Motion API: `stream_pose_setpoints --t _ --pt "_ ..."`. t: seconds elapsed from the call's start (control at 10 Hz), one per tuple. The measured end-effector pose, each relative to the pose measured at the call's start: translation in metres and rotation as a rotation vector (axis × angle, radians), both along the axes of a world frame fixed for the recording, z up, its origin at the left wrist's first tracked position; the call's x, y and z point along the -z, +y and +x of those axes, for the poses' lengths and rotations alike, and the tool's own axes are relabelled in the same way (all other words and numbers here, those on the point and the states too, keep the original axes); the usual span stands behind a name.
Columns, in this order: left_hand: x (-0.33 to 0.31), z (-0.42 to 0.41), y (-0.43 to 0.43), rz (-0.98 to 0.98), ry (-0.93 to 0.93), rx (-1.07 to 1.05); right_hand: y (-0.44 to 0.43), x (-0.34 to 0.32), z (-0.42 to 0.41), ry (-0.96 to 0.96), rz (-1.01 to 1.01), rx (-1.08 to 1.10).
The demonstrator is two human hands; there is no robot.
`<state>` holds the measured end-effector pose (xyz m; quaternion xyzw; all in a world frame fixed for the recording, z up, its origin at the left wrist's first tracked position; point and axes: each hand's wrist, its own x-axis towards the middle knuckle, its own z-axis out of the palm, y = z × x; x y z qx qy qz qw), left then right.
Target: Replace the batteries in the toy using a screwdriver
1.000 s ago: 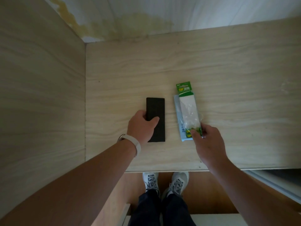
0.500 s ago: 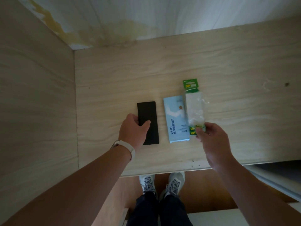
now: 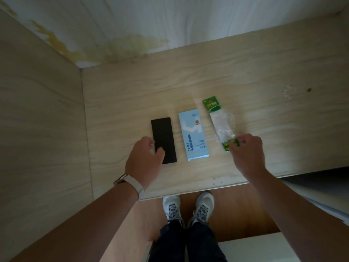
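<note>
Pinching the near green end of the battery pack (image 3: pixel 222 125), right of centre, with the right hand (image 3: pixel 247 156) closed on it; resting the left hand (image 3: pixel 144 163), loosely curled with thumb on top, over the near end of the flat black toy (image 3: pixel 164 140), left of centre on the wooden table (image 3: pixel 264 72). Between them, untouched, the pale blue screwdriver box (image 3: pixel 193 135). Probably light, crinkly and slippery, that clear wrapper: better gripped by the stiffer card ends. Likely rigid and thin, the black slab: best taken by its long edges.

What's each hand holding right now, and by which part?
The right hand pinches the battery pack at its near green end. The left hand rests on the black slab's near left edge.
</note>
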<state>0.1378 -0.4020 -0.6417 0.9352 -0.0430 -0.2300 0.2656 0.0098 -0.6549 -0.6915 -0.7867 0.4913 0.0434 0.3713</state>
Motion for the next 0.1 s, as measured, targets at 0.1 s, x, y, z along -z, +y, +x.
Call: stream_pose_setpoints --t 0.1 --pt "-0.0243 -0.0059 -0.0004 -0.012 -0.049 0.093 -0.0002 -0.0120 -0.0040 0.059 0.010 0.016"
